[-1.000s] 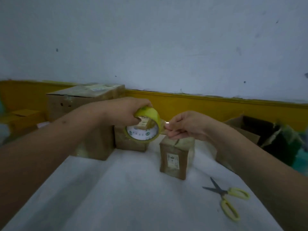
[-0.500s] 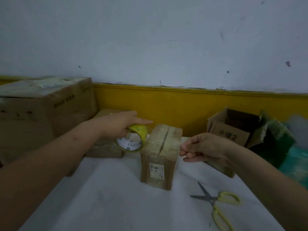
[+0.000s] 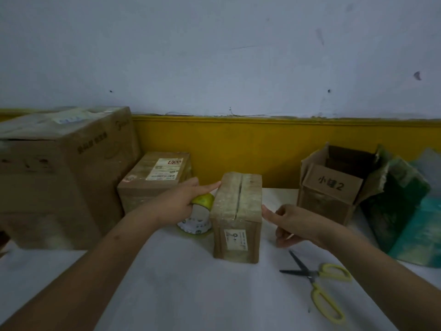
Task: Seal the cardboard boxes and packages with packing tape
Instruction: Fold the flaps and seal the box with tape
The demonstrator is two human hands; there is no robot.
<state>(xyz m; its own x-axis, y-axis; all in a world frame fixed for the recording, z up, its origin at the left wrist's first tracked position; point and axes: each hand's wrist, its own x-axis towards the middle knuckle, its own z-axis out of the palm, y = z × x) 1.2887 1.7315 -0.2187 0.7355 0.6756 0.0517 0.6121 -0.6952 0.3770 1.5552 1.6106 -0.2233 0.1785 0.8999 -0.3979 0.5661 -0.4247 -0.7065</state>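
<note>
While the left hand point(image 3: 177, 203) is gripping the tape roll point(image 3: 196, 223), the right hand point(image 3: 294, 223) is curling, can't tell round what; center-frame small cardboard box point(image 3: 237, 201) is looking light, stiff, tippy, so I'm bracing its sides.

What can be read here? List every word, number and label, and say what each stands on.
"小", one blurred character, "2": front flap of the open box.
Dark print on the large box: blurred, unreadable.
Sticker on the medium box: too small to read.
White label on the small box: too blurred to read.
Print on the tape roll: blurred.
</note>
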